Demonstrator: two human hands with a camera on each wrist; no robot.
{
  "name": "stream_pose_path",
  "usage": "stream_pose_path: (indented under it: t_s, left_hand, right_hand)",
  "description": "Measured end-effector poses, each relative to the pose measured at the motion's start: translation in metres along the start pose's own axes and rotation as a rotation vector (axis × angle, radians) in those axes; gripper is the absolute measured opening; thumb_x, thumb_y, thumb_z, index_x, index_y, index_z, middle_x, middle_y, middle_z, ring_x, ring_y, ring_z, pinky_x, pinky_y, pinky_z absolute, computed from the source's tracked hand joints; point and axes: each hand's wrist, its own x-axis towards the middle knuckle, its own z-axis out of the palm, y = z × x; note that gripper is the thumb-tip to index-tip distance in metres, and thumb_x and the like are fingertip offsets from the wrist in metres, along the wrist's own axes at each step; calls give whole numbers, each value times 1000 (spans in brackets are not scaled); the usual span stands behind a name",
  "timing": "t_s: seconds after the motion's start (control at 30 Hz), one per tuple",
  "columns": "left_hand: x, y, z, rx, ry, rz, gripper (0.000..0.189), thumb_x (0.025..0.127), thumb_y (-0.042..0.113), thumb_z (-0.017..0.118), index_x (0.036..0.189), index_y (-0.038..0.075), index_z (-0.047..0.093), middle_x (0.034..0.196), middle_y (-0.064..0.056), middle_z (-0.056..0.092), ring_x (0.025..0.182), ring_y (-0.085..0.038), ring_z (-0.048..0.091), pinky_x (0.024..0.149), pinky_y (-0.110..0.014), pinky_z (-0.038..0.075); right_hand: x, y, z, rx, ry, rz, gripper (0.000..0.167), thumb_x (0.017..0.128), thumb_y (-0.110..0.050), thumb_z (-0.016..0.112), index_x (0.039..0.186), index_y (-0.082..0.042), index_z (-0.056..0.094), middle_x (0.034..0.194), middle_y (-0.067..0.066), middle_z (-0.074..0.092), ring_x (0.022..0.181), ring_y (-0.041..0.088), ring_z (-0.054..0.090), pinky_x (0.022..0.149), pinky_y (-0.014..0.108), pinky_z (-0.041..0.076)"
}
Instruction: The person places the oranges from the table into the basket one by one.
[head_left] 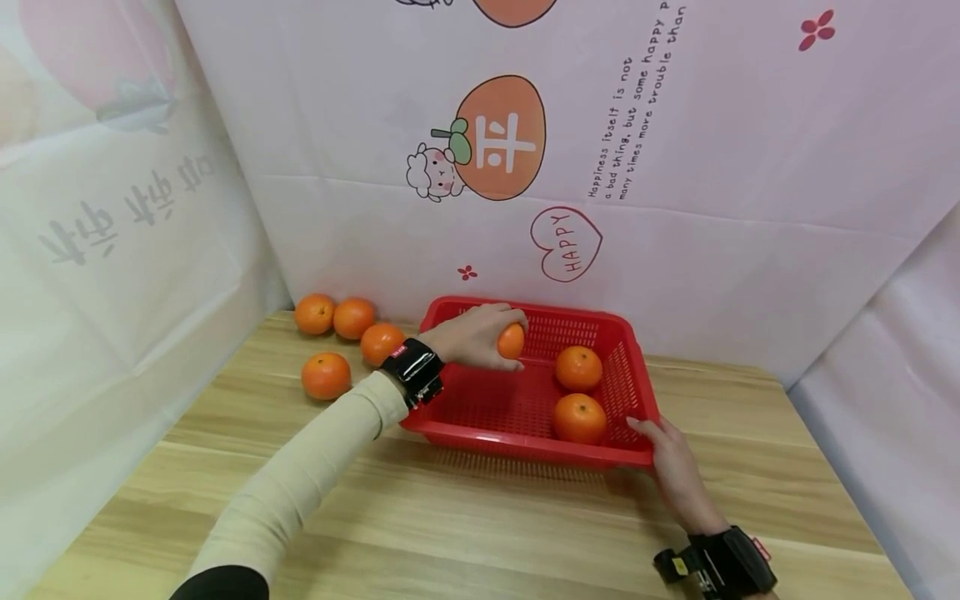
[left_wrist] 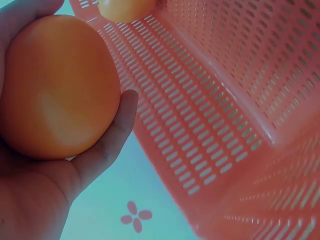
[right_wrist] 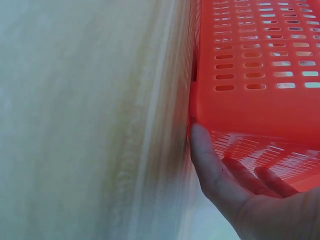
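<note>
My left hand (head_left: 476, 337) holds an orange (head_left: 512, 342) over the left part of a red perforated basket (head_left: 517, 447). In the left wrist view, curled fingers and thumb wrap this orange (left_wrist: 60, 90), with the basket's slotted wall (left_wrist: 185, 115) beyond it. Two oranges, one farther back (head_left: 578, 368) and one nearer the front (head_left: 580, 418), lie inside the basket on its right side. My right hand (head_left: 678, 479) grips the basket's front right corner, thumb over the rim. The right wrist view shows its fingers (right_wrist: 212, 167) against the basket's outside and underside.
Several loose oranges lie on the wooden table (head_left: 450, 533) left of the basket, the nearest orange (head_left: 326, 376) close to my left wrist. A printed white cloth (head_left: 337, 108) rises behind the basket, and more cloth (head_left: 127, 275) borders the table's left side.
</note>
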Motion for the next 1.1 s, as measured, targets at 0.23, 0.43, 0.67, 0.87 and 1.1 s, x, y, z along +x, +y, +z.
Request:
stream_pose_path:
  t_s: [0.23,0.43,0.67,0.87,1.1]
  left_hand:
    - [14,0,14,-42,-20,-4,53,88,45,80,130,19,60,117,1,60,103,-14,58,82,-24,55]
    - [26,3,24,-49,-37,16,57,88,45,81,132,16,61,114,0,61,100,-15,59,79,-24,55]
    - [42,7,36,-8,-40,20,56,88,44,81,133,17,61,116,2,60,104,-15,58,85,-27,55]
    - [52,10,44,40,-51,23,55,88,45,81,132,19,60,118,2,60,104,-14,58,91,-31,54]
    - [59,10,52,103,-86,-35,60,90,46,80,139,20,58,137,-3,61,122,-20,57,110,-38,51]
  right_hand:
    - [0,-1,0,-13,-2,13,57,113,-27,38,166,-8,28,145,10,58,100,7,71,86,21,60]
    - [0,-1,0,-10,-1,10,57,113,-26,39,165,-8,28,146,11,57,101,8,71,85,21,60]
    - [-1,-1,0,-5,5,1,57,113,-26,39,165,-7,29,145,10,57,101,7,71,85,21,59]
    - [-1,0,0,-6,13,4,57,112,-27,40,165,-7,30,149,15,53,103,7,69,85,20,59]
    - [-1,-1,0,4,14,13,58,112,-27,41,165,-7,29,152,17,52,102,3,69,85,20,58]
